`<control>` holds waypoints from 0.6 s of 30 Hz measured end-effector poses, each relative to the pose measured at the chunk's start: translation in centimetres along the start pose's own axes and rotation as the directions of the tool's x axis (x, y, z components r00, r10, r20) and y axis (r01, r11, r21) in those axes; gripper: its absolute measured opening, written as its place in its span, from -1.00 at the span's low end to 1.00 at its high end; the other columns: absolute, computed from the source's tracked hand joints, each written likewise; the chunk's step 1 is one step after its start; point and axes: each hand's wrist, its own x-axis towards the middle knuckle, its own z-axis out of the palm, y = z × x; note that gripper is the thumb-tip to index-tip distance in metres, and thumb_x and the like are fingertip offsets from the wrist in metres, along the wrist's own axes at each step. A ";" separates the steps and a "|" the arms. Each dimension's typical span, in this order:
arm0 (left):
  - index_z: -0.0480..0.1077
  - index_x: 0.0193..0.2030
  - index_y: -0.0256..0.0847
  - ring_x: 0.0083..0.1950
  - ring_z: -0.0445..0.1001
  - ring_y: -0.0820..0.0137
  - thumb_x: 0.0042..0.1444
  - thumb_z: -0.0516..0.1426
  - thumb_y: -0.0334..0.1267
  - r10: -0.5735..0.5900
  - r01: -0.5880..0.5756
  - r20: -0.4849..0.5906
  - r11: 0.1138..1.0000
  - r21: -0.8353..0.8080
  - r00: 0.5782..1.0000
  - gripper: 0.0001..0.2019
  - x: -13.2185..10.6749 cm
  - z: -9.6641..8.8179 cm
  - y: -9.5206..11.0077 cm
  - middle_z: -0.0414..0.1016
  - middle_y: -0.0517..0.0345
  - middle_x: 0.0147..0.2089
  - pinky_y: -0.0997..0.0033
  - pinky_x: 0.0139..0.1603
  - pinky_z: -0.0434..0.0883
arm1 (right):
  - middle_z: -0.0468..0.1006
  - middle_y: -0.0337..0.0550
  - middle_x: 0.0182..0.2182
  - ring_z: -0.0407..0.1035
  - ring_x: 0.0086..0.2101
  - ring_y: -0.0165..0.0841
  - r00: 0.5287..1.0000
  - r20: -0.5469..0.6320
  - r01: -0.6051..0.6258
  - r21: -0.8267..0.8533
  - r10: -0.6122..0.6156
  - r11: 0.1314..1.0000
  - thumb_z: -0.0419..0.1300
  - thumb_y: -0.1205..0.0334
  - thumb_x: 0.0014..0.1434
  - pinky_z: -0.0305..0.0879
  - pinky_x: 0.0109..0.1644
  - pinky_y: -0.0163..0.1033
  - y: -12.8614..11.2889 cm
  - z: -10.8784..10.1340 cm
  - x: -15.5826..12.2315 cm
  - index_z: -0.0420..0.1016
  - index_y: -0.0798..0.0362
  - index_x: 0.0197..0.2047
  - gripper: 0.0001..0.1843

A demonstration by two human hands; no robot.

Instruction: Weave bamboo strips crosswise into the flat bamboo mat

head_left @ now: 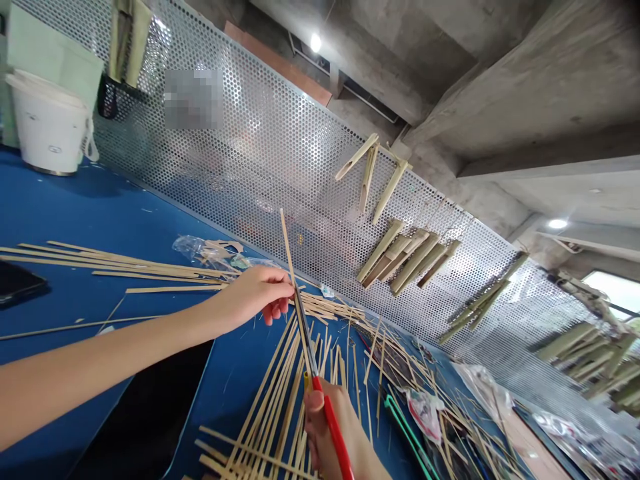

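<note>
My left hand comes in from the left and pinches a thin bamboo strip, which stands up past my fingers. My right hand is at the bottom of the view, gripping long scissors with red handles. Their metal blades reach up beside the strip, close to my left fingers. Loose bamboo strips lie in a spread below both hands, and my right hand covers part of them.
The blue worktable carries more bamboo strips, a crumpled plastic bag, a black phone and a green tool. A white bucket stands at the far left. Bamboo pieces hang on a perforated metal panel behind.
</note>
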 end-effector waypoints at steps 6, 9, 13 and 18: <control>0.40 -0.56 -0.23 -0.60 0.35 0.50 -0.02 0.14 -0.18 0.052 -0.051 -0.029 0.999 0.013 0.998 -0.81 -0.3 0.5 -0.9 0.39 0.21 -0.60 0.59 -0.68 0.29 | 0.15 -0.29 -0.65 0.06 -0.62 -0.47 0.999 -0.040 0.030 -0.049 -0.032 0.998 -0.31 -0.58 0.13 0.01 -0.64 -0.38 0.1 0.1 -0.1 0.10 -0.01 -0.57 -0.21; 0.39 -0.56 -0.22 -0.59 0.34 0.50 0.01 0.13 -0.19 0.053 -0.053 -0.040 0.999 -0.002 0.998 -0.79 -0.5 0.9 -1.3 0.39 0.21 -0.59 0.59 -0.67 0.29 | 0.18 -0.25 -0.63 0.12 -0.60 -0.45 0.997 -0.065 0.047 -0.053 -0.050 0.998 -0.32 -0.58 0.13 0.03 -0.63 -0.38 0.1 0.4 -0.2 0.10 0.00 -0.58 -0.21; 0.38 -0.55 -0.22 -0.58 0.35 0.49 0.01 0.12 -0.19 0.040 -0.041 -0.039 0.999 -0.029 0.998 -0.80 -1.1 1.5 -1.5 0.39 0.21 -0.58 0.58 -0.65 0.31 | 0.22 -0.23 -0.61 0.18 -0.57 -0.41 0.999 -0.041 0.034 -0.004 -0.034 0.999 -0.32 -0.61 0.10 0.11 -0.60 -0.37 0.1 0.3 -0.4 0.14 0.00 -0.55 -0.19; 0.37 -0.54 -0.22 -0.58 0.35 0.50 0.02 0.11 -0.19 0.025 -0.028 -0.052 0.997 -0.066 0.998 -0.80 -1.5 1.9 -1.9 0.39 0.23 -0.58 0.59 -0.63 0.32 | 0.32 -0.15 -0.54 0.31 -0.52 -0.34 0.999 -0.015 -0.035 0.058 0.036 0.998 -0.27 -0.62 0.08 0.19 -0.62 -0.34 0.3 0.0 -1.1 0.32 0.02 -0.47 -0.16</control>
